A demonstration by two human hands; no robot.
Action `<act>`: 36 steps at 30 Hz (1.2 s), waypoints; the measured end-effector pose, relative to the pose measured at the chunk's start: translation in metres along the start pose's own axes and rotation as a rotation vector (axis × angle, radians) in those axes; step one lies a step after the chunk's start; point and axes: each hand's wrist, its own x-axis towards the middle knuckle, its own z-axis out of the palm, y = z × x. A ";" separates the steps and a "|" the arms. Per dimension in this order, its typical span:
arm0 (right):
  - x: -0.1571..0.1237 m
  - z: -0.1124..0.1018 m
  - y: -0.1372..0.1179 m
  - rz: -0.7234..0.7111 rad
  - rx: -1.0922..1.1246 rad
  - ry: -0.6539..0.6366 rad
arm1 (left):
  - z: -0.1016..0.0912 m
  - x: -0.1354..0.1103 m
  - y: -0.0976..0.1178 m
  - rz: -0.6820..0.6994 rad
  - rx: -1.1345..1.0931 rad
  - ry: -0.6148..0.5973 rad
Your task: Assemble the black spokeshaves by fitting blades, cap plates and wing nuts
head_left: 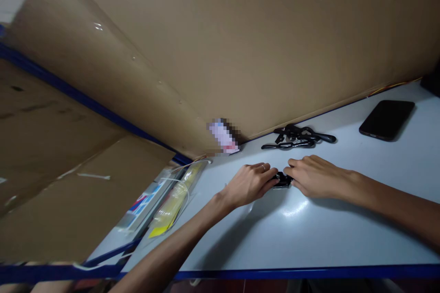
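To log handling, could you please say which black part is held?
The black part between left hand and right hand; the others lie untouched farther back.

Black part (282, 181): glossy, pale glint along the lower edge, small bright spot near the left end. Sits crosswise, gripped between left hand (252, 185) and right hand (311, 176), ends covered. Can't tell if it touches the table (330, 238).

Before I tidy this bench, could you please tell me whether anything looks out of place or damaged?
No damage stands out. The black parts lie jumbled near the cardboard wall, and a white cord loops loosely over the yellow packet, which looks untidy. The left hand and right hand partly hide the held black piece.
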 end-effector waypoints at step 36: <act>0.000 -0.003 -0.001 0.001 0.040 -0.001 | 0.001 0.007 0.017 -0.310 -0.027 0.038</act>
